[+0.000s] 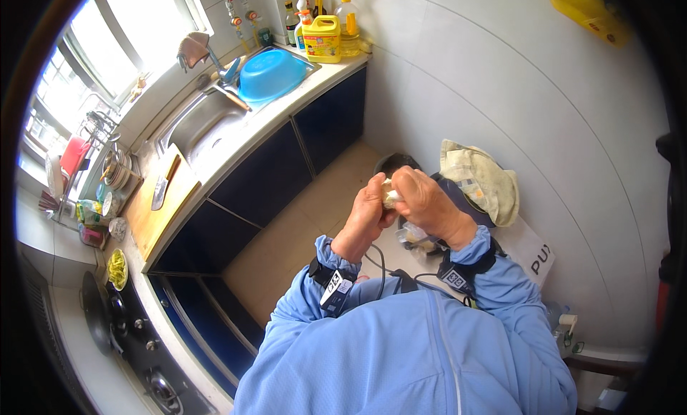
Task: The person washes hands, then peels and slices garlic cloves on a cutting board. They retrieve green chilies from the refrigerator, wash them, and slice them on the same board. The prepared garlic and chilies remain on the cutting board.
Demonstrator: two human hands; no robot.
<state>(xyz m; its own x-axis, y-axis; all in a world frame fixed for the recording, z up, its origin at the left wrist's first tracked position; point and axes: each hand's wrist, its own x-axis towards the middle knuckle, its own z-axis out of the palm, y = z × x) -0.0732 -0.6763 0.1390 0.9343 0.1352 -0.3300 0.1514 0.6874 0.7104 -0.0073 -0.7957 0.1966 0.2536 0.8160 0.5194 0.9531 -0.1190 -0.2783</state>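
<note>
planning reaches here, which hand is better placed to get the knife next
Probably the left hand: it is nearer the knife, which lies on the cutting board to the person's left. The right hand is farther. Both hold the pale piece, so the left would likely need freeing first.

Both hands [363, 218] [431, 204] are close together, fingers [376, 187] curled inward, the sleeved forearms [509, 282] converging.

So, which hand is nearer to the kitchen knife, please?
Left. The left hand is well to the right of the kitchen knife; the right hand is farther right, beyond the left hand.
</note>
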